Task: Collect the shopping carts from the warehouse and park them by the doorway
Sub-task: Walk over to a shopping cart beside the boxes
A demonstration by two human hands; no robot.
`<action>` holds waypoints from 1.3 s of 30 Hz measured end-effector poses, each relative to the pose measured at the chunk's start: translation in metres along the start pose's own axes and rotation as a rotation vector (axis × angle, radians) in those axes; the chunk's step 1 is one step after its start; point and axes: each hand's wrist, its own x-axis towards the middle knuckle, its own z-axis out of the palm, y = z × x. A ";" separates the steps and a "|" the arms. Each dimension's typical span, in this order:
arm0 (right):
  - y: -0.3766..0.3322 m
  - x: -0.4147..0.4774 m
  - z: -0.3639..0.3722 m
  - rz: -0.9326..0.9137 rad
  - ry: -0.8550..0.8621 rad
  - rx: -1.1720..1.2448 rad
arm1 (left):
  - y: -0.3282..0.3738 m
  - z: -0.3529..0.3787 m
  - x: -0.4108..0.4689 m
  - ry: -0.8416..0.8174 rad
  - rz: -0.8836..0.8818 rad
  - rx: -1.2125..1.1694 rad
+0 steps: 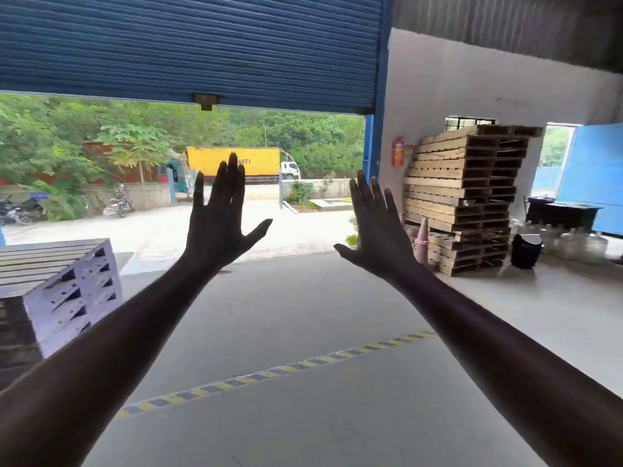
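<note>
Head view: both bare arms reach up toward the wide open doorway (303, 230) at twelve o'clock, below a blue corrugated metal roller shutter (188, 45).
Left hand (215, 227): fingers straight and spread apart, gripping nothing.
Right hand (377, 237): likewise splayed, touching nothing.
Shopping carts: none in view; where they stand cannot be told.
Floor: grey concrete, crossed by a yellow-and-black striped line (269, 370) at six o'clock.
Flanks: a tall stack of brown wooden pallets (465, 197) at two o'clock; a stack of grey plastic pallets (67, 284) at nine o'clock.
Progress: no cart shows beside the opening, so parking looks not yet begun as far as this view reaches. Finding, fetching and lining up every cart seems left.
</note>
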 end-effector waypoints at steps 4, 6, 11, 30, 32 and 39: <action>0.010 -0.030 -0.007 0.074 -0.039 -0.034 | 0.029 0.017 -0.005 -0.040 0.037 -0.028; 0.024 -0.046 -0.009 0.117 -0.067 -0.055 | 0.054 0.025 -0.003 -0.034 0.071 -0.083; 0.068 -0.080 -0.015 0.231 -0.107 -0.145 | 0.115 0.040 0.004 -0.017 0.122 -0.194; 0.303 -0.222 -0.050 0.560 -0.051 -0.341 | 0.406 0.102 0.090 0.029 0.378 -0.524; 0.328 -0.234 -0.057 0.600 -0.071 -0.354 | 0.447 0.102 0.104 0.023 0.389 -0.570; 0.403 -0.289 -0.084 0.704 -0.094 -0.429 | 0.577 0.104 0.130 0.029 0.430 -0.735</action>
